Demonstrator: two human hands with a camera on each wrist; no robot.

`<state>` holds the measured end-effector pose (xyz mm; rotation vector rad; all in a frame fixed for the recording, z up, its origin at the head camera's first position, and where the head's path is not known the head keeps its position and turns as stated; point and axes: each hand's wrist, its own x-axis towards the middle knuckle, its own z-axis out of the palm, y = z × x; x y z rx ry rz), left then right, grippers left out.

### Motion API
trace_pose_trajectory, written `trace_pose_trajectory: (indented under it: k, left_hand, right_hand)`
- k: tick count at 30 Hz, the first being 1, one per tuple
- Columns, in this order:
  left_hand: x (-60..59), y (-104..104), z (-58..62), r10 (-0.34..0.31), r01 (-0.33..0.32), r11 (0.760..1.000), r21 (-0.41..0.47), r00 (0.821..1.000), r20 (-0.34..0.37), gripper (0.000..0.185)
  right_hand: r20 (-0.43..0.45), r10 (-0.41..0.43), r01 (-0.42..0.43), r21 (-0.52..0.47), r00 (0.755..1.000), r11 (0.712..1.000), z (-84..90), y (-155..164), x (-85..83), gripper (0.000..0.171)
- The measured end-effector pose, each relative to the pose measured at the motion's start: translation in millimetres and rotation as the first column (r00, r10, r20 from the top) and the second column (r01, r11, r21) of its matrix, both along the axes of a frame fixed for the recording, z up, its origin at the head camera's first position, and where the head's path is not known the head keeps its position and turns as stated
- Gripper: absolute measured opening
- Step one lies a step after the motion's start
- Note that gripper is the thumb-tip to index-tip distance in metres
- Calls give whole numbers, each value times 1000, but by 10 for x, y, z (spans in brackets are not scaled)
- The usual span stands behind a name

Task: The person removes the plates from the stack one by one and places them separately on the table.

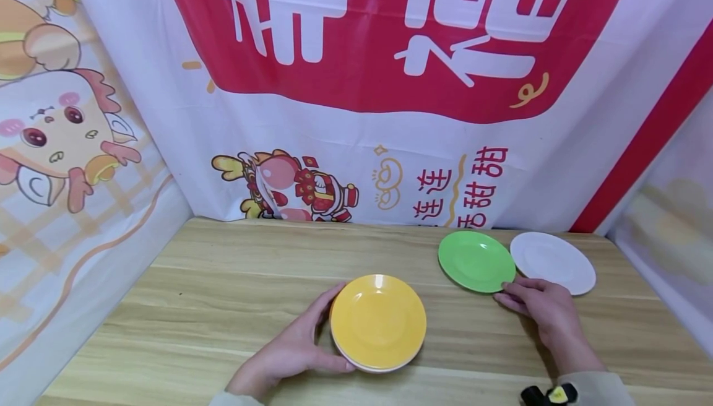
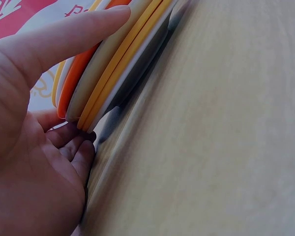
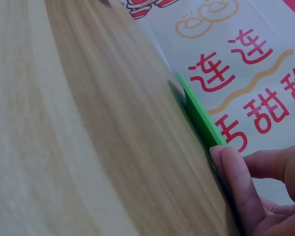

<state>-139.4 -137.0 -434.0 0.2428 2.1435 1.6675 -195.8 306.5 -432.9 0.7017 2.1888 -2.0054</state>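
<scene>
A stack of plates (image 1: 379,322), yellow on top, is at the front middle of the table. My left hand (image 1: 301,344) grips its left side, thumb at the near rim and fingers round the far rim. Seen edge-on in the left wrist view, the stack (image 2: 99,73) has yellow, white, orange and beige layers and tilts over the tabletop. To the right, my right hand (image 1: 540,307) pinches the near right rim of a green plate (image 1: 476,262). In the right wrist view, the green plate (image 3: 201,120) shows as a thin edge low over the wood, thumb and fingers at its rim.
A white plate (image 1: 557,263) lies at the back right, close beside the green one. Behind the wooden table (image 1: 223,282) hangs a red and white printed cloth (image 1: 356,96). Another printed cloth (image 1: 133,171) borders the left side.
</scene>
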Motion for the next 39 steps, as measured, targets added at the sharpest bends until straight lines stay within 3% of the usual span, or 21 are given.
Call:
trace_pose_trajectory:
  k: [28, 39]
  left_hand:
    - [4, -4, 5, -5, 5, 1000, 2, 1000, -10, 120]
    - [5, -3, -1, -8, 9, 1000, 17, 1000, -11, 122]
  right_hand:
    - [8, -37, 37, 9, 999, 999, -24, -25, -54, 62]
    - [-37, -17, 15, -34, 999, 999, -33, -31, -36, 63]
